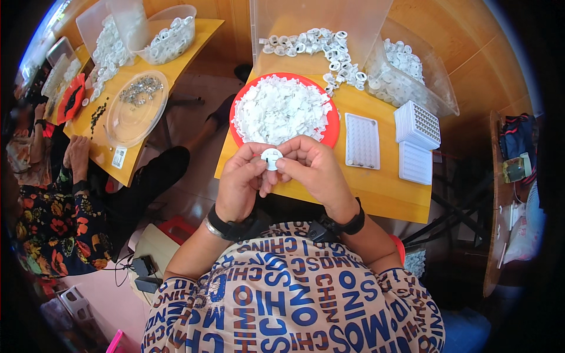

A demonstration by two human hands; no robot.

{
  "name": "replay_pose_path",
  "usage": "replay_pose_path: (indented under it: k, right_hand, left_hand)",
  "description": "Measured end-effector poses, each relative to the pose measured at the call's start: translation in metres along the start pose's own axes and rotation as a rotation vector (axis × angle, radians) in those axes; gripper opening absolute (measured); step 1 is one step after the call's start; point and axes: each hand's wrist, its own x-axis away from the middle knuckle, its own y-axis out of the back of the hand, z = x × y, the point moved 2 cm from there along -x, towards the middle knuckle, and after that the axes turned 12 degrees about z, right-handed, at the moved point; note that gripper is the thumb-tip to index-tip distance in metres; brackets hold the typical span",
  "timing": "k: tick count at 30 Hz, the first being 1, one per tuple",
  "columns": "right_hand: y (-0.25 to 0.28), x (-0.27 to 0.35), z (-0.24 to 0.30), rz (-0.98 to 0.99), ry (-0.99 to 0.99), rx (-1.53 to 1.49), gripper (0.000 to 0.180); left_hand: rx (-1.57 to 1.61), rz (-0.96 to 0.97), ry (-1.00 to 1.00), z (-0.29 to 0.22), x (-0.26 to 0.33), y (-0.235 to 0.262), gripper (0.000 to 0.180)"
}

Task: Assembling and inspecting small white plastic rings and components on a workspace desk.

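Yellow table (382, 191); round white piece (271, 156) between left hand (242, 175) and right hand (315, 170), both pinching its edges.

Round pc (271, 157): white plastic, smooth, semi-matt. Small pcs (281, 109): white plastic, matt, rough heap. Red dish (334, 120): glossy plastic. Tabletop (388, 202): yellow wood-look, smooth, slight sheen. Flat tray (363, 141): white moulded plastic. RH bin (440, 99): clear plastic, shiny. Wall (471, 32): wood-look panel, satin. Shirt (294, 294): printed cloth, matt. LH bracelet (213, 227): metal, polished.
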Motion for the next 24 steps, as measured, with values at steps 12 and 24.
replay_pose_path:
  k: [12, 24]
  right_hand:
    - [-0.016, 0.004, 0.007, -0.187, 0.243, 0.619, 0.014]
    - [-0.003, 0.000, -0.002, -0.126, 0.110, 0.492, 0.011]
  left_hand:
    - [-0.691, -0.084, -0.178, -0.003, 0.007, -0.015, 0.014]
    - [-0.657, -0.135, -0.080, 0.009, 0.004, -0.003, 0.019]
